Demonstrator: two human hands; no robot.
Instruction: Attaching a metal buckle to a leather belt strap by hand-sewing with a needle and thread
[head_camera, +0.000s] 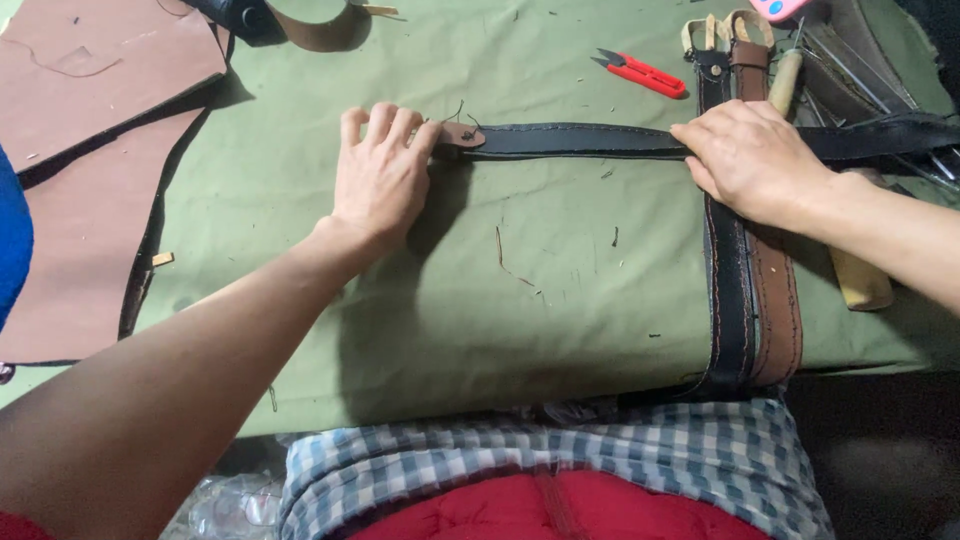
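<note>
A long black leather strap (575, 140) with stitched edges lies flat across the green cloth-covered table (540, 290). My left hand (382, 172) rests palm down at its left end, fingertips touching the brown tab (462, 135) there. My right hand (748, 158) presses flat on the strap further right, where it crosses two other belts. Those belts, one black (728, 300) and one brown (778, 300), run from the far edge toward me and hang over the near edge.
Red thread snips (645, 73) lie at the far middle. Brown leather sheets (95, 150) cover the left side. A wooden-handled tool (860, 280) lies under my right wrist, another wooden handle (785, 80) and metal tools at the far right. Thread scraps dot the cloth.
</note>
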